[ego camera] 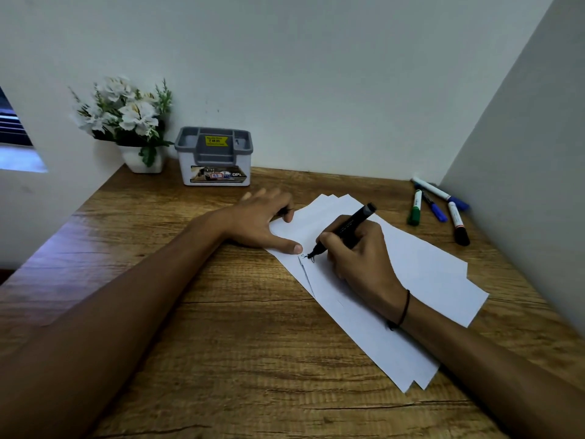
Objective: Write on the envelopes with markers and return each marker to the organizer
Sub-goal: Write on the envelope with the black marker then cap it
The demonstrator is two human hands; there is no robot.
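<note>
Several white envelopes (411,274) lie fanned in a stack on the wooden desk. My right hand (357,251) grips a black marker (351,224) with its tip on the top envelope, where a small black scribble shows. My left hand (262,220) presses flat on the stack's left edge; something dark, perhaps the marker's cap, shows under its fingers. The grey and white organizer (215,156) stands at the back against the wall, with no markers visible in it. A green marker (415,208), two blue markers (435,205) and a black-capped marker (458,223) lie at the right.
A white pot of white flowers (126,122) stands left of the organizer in the back corner. A grey partition wall (522,185) bounds the desk on the right, close to the loose markers. Bare wooden desk (221,312) lies in front.
</note>
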